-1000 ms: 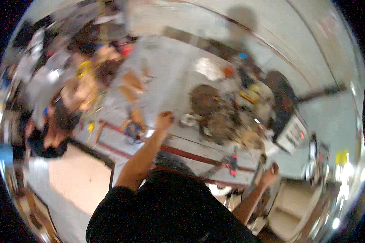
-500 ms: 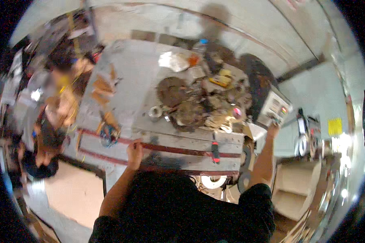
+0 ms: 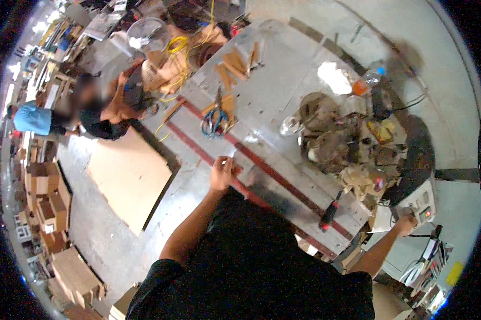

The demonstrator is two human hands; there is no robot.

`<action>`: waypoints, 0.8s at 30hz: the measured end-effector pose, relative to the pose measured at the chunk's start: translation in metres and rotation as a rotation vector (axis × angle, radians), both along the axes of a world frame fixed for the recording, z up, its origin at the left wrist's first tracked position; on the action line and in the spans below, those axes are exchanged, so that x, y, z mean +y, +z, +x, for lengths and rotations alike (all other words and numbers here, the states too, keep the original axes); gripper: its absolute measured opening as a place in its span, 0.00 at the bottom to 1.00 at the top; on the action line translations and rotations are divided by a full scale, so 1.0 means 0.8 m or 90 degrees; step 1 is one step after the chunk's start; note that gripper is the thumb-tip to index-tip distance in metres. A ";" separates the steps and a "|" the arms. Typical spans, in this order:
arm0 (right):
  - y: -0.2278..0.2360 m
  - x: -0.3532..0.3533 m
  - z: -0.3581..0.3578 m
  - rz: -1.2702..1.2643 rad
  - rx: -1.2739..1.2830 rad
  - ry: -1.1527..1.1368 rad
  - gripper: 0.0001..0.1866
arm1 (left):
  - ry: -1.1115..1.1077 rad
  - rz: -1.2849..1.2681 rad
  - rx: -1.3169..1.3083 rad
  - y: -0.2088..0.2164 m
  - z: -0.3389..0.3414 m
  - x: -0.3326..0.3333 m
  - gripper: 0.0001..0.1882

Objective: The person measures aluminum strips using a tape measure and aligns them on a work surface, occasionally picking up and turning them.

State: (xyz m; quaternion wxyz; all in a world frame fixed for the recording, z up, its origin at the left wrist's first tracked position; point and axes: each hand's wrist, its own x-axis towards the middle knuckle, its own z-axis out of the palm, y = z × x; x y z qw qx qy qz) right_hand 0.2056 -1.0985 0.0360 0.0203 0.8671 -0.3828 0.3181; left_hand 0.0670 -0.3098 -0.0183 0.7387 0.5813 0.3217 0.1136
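Note:
My left hand point(image 3: 221, 174) is over the near part of the workbench point(image 3: 296, 58), beside a dark red strip point(image 3: 267, 170). Its fingers are curled into a pinch; what they hold, if anything, is too small to make out. Far to the right, my right hand point(image 3: 407, 225) reaches the front of a pale control box point(image 3: 425, 197) with a small red light. Those fingers are bent against the box's controls, and the exact part under them is hidden. Blue-handled scissors point(image 3: 213, 121) lie on brown pieces beyond my left hand. A black and red screwdriver-like tool point(image 3: 330, 214) rests near the bench's right end.
Dirty round parts and rags point(image 3: 326, 152) crowd the bench's right side, near a clear bottle with a blue cap point(image 3: 375, 74). Brown strips point(image 3: 235, 64) lie at the far left. A large tan board point(image 3: 131, 178) stands left of the bench, near a co-worker point(image 3: 104, 109).
The view has turned and slid, so the bench now slants and more of the left floor shows. My right hand stays at the control box; my left hand is still near the red strips.

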 end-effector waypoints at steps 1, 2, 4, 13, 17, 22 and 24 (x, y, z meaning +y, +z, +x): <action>0.000 -0.005 -0.007 -0.009 0.077 -0.046 0.16 | -0.026 0.088 0.001 0.006 -0.002 -0.002 0.14; 0.002 0.016 0.000 -0.019 0.069 -0.035 0.15 | -0.008 0.068 0.036 0.014 -0.014 -0.004 0.14; 0.000 -0.021 -0.032 -0.304 -0.042 0.149 0.15 | -0.042 0.041 0.025 0.022 -0.011 -0.013 0.12; 0.043 0.037 -0.009 0.004 0.103 0.027 0.20 | -0.222 0.358 0.134 0.059 0.015 -0.023 0.17; 0.024 0.015 -0.025 -0.096 0.030 0.165 0.21 | -0.307 0.265 0.191 0.084 0.043 -0.043 0.17; 0.059 0.089 -0.018 -0.009 -0.001 0.152 0.23 | -0.326 0.323 0.142 0.025 0.048 -0.052 0.15; 0.063 0.083 -0.025 0.058 0.062 0.109 0.29 | -0.341 0.337 0.140 0.023 0.053 -0.056 0.14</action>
